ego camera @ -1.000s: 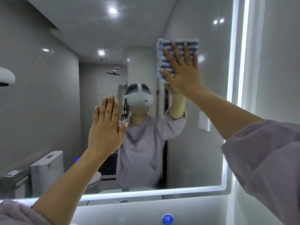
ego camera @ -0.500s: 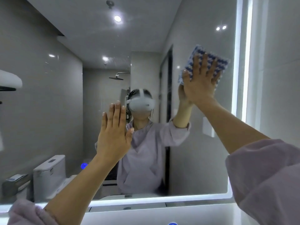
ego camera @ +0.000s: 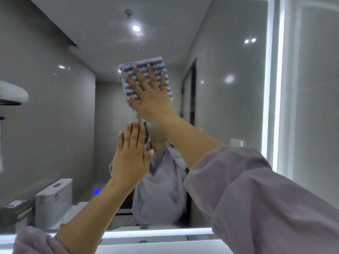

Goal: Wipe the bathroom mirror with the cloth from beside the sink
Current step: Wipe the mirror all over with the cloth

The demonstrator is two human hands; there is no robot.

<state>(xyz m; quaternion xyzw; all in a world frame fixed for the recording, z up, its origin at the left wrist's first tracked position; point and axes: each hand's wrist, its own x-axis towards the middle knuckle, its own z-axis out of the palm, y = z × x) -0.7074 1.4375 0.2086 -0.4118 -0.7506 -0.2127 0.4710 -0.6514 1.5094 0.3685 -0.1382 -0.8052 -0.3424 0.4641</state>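
The bathroom mirror fills most of the view, with lit strips along its right and bottom edges. My right hand lies flat, fingers spread, pressing a blue-and-white striped cloth against the glass above the middle. My left hand rests flat on the mirror just below it, fingers together, holding nothing. Both sleeves are pale purple. The cloth's lower part is hidden behind my right hand.
The mirror reflects a person in a purple top, a toilet at lower left, a shelf with a white towel at left and ceiling lights. A white tiled wall stands right of the mirror.
My right hand slid the cloth from the mirror's right side leftwards to above the middle. The left hand stays flat on the glass.
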